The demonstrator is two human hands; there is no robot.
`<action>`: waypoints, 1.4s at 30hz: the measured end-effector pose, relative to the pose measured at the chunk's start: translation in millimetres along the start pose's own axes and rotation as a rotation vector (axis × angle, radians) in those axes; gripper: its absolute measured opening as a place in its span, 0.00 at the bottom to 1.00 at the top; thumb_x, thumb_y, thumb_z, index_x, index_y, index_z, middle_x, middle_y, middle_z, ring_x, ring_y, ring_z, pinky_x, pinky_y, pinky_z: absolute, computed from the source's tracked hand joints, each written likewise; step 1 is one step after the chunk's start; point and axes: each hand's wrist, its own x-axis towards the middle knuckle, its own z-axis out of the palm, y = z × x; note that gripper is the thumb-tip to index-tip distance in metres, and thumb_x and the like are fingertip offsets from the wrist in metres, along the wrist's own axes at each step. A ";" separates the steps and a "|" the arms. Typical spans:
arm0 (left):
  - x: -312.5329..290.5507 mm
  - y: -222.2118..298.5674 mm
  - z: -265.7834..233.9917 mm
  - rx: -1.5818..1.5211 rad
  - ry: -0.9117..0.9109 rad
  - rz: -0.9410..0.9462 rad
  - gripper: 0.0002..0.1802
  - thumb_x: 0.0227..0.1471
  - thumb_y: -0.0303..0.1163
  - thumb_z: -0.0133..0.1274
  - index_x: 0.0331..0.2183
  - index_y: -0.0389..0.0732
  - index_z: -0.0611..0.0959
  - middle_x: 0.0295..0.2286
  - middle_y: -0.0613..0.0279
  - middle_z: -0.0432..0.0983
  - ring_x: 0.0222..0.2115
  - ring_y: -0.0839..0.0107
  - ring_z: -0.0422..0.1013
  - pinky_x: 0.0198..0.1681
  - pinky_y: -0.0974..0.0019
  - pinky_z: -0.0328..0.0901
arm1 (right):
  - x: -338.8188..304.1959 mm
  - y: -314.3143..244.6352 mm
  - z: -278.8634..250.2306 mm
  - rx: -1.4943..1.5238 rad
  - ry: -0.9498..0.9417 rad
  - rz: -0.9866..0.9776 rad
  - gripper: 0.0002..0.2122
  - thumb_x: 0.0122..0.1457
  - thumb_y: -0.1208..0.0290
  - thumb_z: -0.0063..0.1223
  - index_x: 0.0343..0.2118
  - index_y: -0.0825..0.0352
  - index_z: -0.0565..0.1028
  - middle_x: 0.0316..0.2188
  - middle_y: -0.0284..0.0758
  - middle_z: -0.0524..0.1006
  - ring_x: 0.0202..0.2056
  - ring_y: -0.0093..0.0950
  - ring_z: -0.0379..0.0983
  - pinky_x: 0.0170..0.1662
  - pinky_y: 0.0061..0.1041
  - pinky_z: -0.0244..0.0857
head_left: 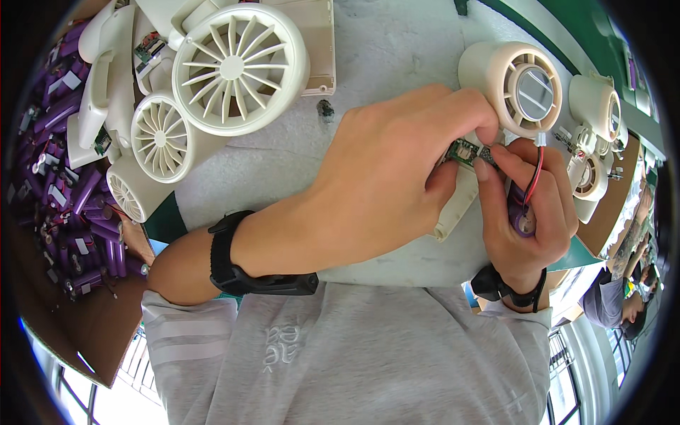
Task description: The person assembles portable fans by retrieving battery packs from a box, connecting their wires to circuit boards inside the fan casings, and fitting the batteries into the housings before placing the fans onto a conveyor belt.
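My left hand reaches across the bench with thumb and index finger closed on a small green circuit board. A long cream plastic housing piece lies beneath that hand. Opposite, my right hand pinches at the other end of the board with thumb and fingertips. Its curled fingers also keep a purple battery cell in the palm. Red and black wires run from the cell up to a small white connector. Just beyond both hands sits a cream round fan head with a shiny disc in its middle.
At left, several cream fan housings with spoked grilles are piled beside a cardboard box full of purple battery cells. More cream fan parts stand at far right. A grey-white worktop lies underneath. Another person is visible at the right edge.
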 end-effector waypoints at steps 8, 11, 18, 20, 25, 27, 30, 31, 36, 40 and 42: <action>5.8 -5.9 -6.0 -0.011 -0.040 0.172 0.17 0.41 0.14 0.57 0.36 0.40 0.81 0.34 0.60 0.78 0.25 0.71 0.73 0.26 0.72 0.67 | -2.9 6.9 -4.2 0.050 -0.004 0.056 0.11 0.40 0.86 0.66 0.29 0.71 0.78 0.28 0.38 0.76 0.23 0.23 0.72 0.24 0.17 0.63; 8.0 -3.8 -5.7 0.078 -0.064 0.222 0.16 0.40 0.15 0.59 0.35 0.41 0.83 0.35 0.58 0.79 0.26 0.68 0.75 0.27 0.71 0.68 | -4.6 11.4 -9.7 0.078 -0.017 0.143 0.11 0.41 0.85 0.66 0.29 0.71 0.77 0.26 0.35 0.74 0.22 0.20 0.69 0.23 0.16 0.61; 16.1 6.0 -6.1 0.163 -0.158 0.173 0.18 0.38 0.16 0.61 0.35 0.44 0.86 0.36 0.57 0.79 0.28 0.66 0.76 0.27 0.70 0.69 | -2.5 13.2 -26.5 0.360 -0.209 0.434 0.09 0.50 0.83 0.60 0.32 0.72 0.71 0.27 0.31 0.69 0.26 0.16 0.64 0.29 0.16 0.59; 16.6 9.0 -4.3 0.148 -0.164 0.142 0.18 0.37 0.16 0.61 0.35 0.43 0.86 0.36 0.57 0.79 0.28 0.67 0.76 0.27 0.70 0.69 | 0.2 16.6 -34.4 0.391 -0.199 0.391 0.08 0.50 0.82 0.60 0.31 0.72 0.72 0.25 0.32 0.70 0.23 0.17 0.64 0.26 0.17 0.57; 15.0 2.8 -0.1 0.107 -0.110 0.151 0.18 0.37 0.15 0.61 0.34 0.43 0.86 0.36 0.57 0.78 0.29 0.69 0.77 0.28 0.72 0.70 | -1.0 32.7 -35.9 0.349 -0.153 0.116 0.05 0.50 0.80 0.60 0.29 0.72 0.75 0.21 0.35 0.71 0.18 0.21 0.63 0.20 0.18 0.54; 10.8 2.5 1.7 0.112 -0.084 0.135 0.18 0.37 0.15 0.61 0.35 0.43 0.86 0.35 0.56 0.78 0.29 0.69 0.77 0.29 0.72 0.70 | -1.6 33.8 -32.2 0.295 -0.135 0.023 0.05 0.50 0.80 0.59 0.29 0.72 0.75 0.20 0.35 0.71 0.18 0.23 0.64 0.20 0.19 0.55; 7.9 3.6 2.1 0.119 -0.036 0.101 0.19 0.37 0.15 0.61 0.35 0.42 0.86 0.34 0.56 0.78 0.30 0.69 0.77 0.31 0.73 0.71 | 0.6 29.4 -25.9 0.217 -0.133 -0.083 0.05 0.47 0.81 0.60 0.29 0.72 0.77 0.20 0.36 0.71 0.17 0.25 0.64 0.19 0.20 0.56; 8.1 3.6 1.6 0.112 -0.024 0.093 0.18 0.38 0.15 0.61 0.35 0.42 0.86 0.34 0.56 0.78 0.30 0.69 0.77 0.31 0.73 0.71 | 0.6 27.7 -24.4 0.217 -0.134 -0.085 0.05 0.47 0.81 0.60 0.29 0.72 0.77 0.20 0.36 0.71 0.17 0.25 0.64 0.19 0.20 0.56; 7.8 4.0 -1.4 0.032 -0.026 0.050 0.16 0.42 0.17 0.60 0.37 0.39 0.85 0.35 0.56 0.77 0.31 0.69 0.77 0.32 0.73 0.70 | -0.6 21.2 -22.9 0.099 -0.139 -0.040 0.06 0.45 0.82 0.60 0.28 0.71 0.78 0.20 0.36 0.71 0.16 0.24 0.65 0.17 0.21 0.56; 7.9 2.0 -3.8 0.020 -0.056 0.055 0.13 0.45 0.19 0.60 0.37 0.38 0.85 0.36 0.55 0.77 0.31 0.70 0.77 0.32 0.74 0.70 | -0.7 20.7 -22.9 0.133 -0.150 -0.022 0.05 0.46 0.82 0.59 0.27 0.70 0.78 0.20 0.35 0.70 0.15 0.24 0.64 0.17 0.21 0.55; 8.1 2.9 -3.4 0.028 -0.064 0.065 0.13 0.45 0.20 0.60 0.37 0.37 0.85 0.36 0.55 0.77 0.31 0.70 0.77 0.31 0.74 0.70 | -1.3 20.7 -22.5 0.188 -0.200 0.032 0.04 0.46 0.82 0.59 0.27 0.70 0.77 0.20 0.35 0.70 0.15 0.25 0.64 0.17 0.21 0.56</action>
